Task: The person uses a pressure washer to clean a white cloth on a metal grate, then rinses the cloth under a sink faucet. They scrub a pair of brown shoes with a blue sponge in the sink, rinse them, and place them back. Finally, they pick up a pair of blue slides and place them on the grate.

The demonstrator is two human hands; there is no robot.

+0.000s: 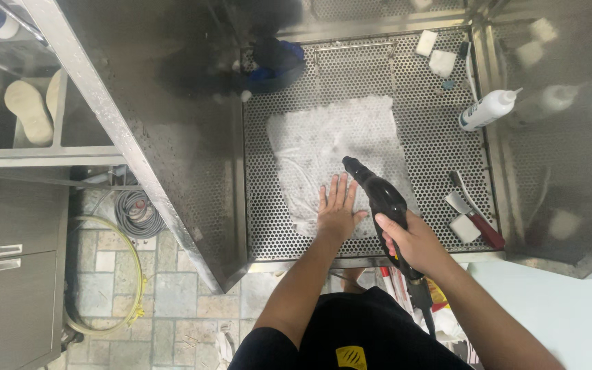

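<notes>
1. A white cloth (pixel 334 154) lay spread flat on the perforated metal table (pixel 419 151), and every place below is given from that cloth.
2. The left hand (pixel 337 209) rested palm down on the cloth's near edge, fingers stretched out and slightly fanned, gripping nothing.
3. The right hand (pixel 412 240) sat just off the cloth's near right corner, curled tight around the handle of a black spray gun (pixel 378 192).
4. The gun's nozzle reached over the cloth's right part, pointing toward its middle; whether the tip touched the fabric could not be told.
5. A white squeeze bottle (pixel 489 109) lay on its side well right of the cloth, near the steel wall.
6. Two white sponge blocks (pixel 434 53) sat beyond the cloth's far right corner.
7. A red-handled brush (pixel 477 220) and another white block (pixel 464 229) lay to the right of the cloth's near edge, just beyond the right hand.
8. A blue and black item (pixel 277 63) stood beyond the cloth's far left corner; its kind was unclear.
9. A coiled grey hose (pixel 135 212) lay on the tiled floor well to the left of the cloth.
</notes>
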